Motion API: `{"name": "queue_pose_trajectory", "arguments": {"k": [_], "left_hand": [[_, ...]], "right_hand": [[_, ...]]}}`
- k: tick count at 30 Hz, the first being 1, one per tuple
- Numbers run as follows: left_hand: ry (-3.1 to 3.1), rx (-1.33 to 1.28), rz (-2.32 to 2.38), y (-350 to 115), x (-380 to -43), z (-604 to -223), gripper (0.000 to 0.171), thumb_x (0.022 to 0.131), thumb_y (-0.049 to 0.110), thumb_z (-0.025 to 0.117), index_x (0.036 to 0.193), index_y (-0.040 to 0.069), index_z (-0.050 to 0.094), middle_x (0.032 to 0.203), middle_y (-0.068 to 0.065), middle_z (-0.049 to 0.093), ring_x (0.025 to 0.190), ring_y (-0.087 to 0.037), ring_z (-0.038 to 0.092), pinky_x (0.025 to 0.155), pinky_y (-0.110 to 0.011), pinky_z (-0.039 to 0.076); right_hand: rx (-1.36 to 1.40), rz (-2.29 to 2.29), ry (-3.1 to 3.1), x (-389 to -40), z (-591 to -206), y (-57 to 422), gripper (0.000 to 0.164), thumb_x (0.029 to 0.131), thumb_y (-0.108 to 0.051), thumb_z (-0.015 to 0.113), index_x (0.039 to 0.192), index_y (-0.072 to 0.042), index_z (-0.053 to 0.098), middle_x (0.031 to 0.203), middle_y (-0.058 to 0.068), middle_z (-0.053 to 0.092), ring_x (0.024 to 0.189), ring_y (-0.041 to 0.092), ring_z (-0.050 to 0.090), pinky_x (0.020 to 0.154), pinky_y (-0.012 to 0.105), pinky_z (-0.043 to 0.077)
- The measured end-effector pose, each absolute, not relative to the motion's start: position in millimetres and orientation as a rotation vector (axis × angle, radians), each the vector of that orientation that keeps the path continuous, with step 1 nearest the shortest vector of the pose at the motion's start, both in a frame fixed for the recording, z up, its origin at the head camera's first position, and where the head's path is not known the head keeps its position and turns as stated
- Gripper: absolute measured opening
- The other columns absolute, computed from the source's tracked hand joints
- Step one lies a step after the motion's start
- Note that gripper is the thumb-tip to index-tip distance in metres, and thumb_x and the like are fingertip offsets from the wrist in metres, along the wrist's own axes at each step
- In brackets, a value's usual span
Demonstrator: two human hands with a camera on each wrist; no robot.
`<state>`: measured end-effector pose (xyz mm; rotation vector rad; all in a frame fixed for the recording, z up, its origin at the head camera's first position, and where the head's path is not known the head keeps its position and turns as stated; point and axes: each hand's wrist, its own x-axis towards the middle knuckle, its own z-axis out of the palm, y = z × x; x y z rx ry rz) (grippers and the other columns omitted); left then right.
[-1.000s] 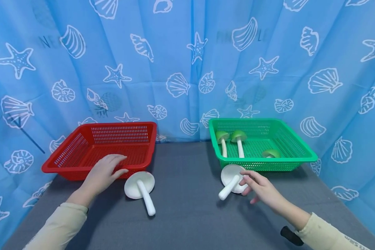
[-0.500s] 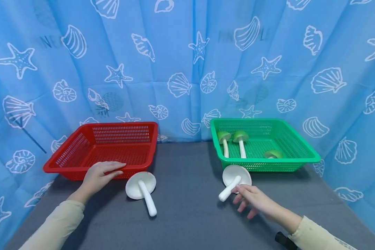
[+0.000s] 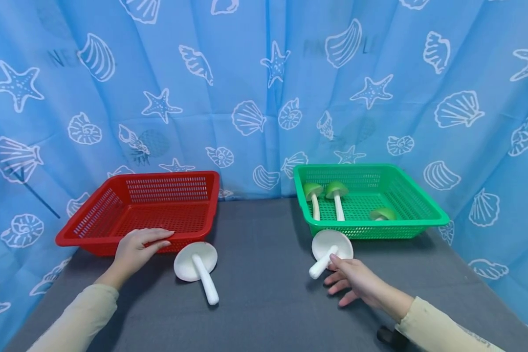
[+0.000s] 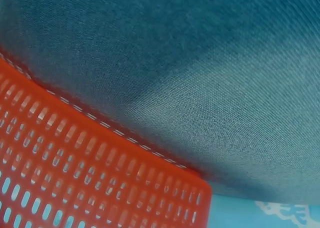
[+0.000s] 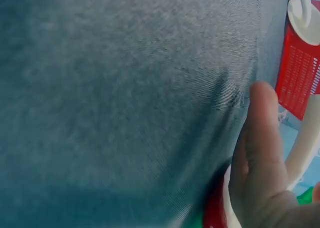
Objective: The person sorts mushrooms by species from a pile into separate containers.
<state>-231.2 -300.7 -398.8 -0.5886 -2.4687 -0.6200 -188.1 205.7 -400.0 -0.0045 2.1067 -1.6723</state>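
Just in front of the green basket (image 3: 378,224), the right hand (image 3: 354,281), fingers spread, has shifted to the mushroom (image 3: 320,268)'s stem, not yet gripped, while the relaxed left hand (image 3: 134,249) has dropped to the red basket (image 3: 88,242), leftward.

Grey cloth-covered table (image 3: 264,298) beneath red basket (image 3: 158,217), green basket (image 3: 361,208), upturned left mushroom (image 3: 186,264), upturned right mushroom (image 3: 327,241)

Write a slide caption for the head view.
Left hand at the red basket, right hand at an upturned mushroom near the green basket, which holds three green-capped mushrooms.
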Motion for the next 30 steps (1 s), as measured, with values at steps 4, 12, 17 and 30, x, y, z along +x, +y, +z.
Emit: {"name": "queue_pose_trajectory", "arguments": {"k": [4,12,17,30], "left_hand": [[-2.485,-0.576,-0.642,-301,-231,-398,0.037,0.077,0.008,0.08,0.113,0.009,0.073,0.105,-0.009,0.073,0.099,-0.032,0.066,0.085,-0.056,0.05],[-2.497,-0.562,-0.652,-301,-232,-399,0.038,0.076,0.007,0.08,0.113,0.008,0.073,0.106,-0.01,0.072,0.1,-0.032,0.066,0.085,-0.056,0.05],[-2.493,-0.562,-0.642,-301,-231,-399,0.038,0.076,0.007,0.081,0.113,0.009,0.073,0.105,-0.01,0.073,0.099,-0.033,0.066,0.084,-0.056,0.05],[-2.477,-0.561,-0.628,-301,-232,-401,0.039,0.075,0.006,0.082,0.112,0.009,0.074,0.105,-0.009,0.073,0.098,-0.031,0.066,0.085,-0.055,0.049]], "right_hand": [[0.017,-1.744,2.041,-197,-406,203,0.063,0.105,-0.044,0.035,0.126,0.015,0.038,0.097,0.013,0.067,0.084,0.023,0.067,0.061,0.041,0.058],[0.004,-1.974,1.874,-202,-415,199,0.042,0.105,-0.017,0.041,0.125,0.019,0.033,0.093,0.009,0.066,0.081,0.017,0.066,0.069,0.037,0.058],[0.012,-1.987,1.835,-195,-413,194,0.046,0.103,-0.009,0.044,0.132,0.02,0.024,0.094,0.009,0.067,0.079,0.018,0.067,0.069,0.036,0.058],[-0.013,-1.859,1.888,-183,-404,177,0.066,0.1,-0.015,0.051,0.146,0.013,0.013,0.104,0.016,0.065,0.086,0.02,0.063,0.06,0.037,0.058]]}}
